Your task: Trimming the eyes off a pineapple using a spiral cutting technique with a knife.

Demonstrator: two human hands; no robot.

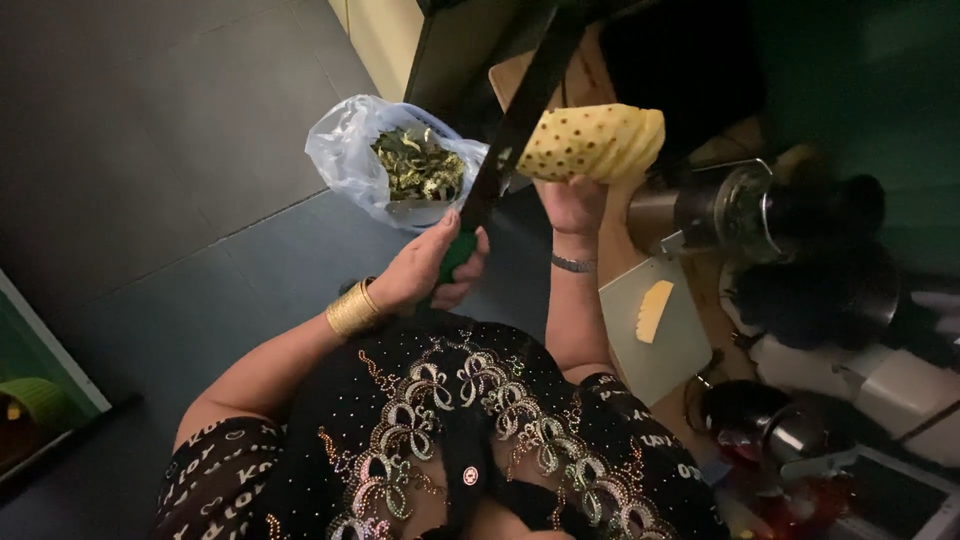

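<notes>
Pineapple trimming over the waste bag

Left hand (425, 268) grips a green-handled knife (500, 150), blade laid against the peeled pineapple (592, 142) that the right hand (570, 205) clasps from below. I judge shallow strokes away from the fingers are best. Plastic bag (345, 160) of peelings waits on the floor; cutting board (655, 345) with a slice (653, 310) sits at the counter's edge, beside crowding pots (745, 205)

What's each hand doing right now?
Left hand: closed on the knife by its green handle.
Right hand: holding the peeled pineapple.
</notes>
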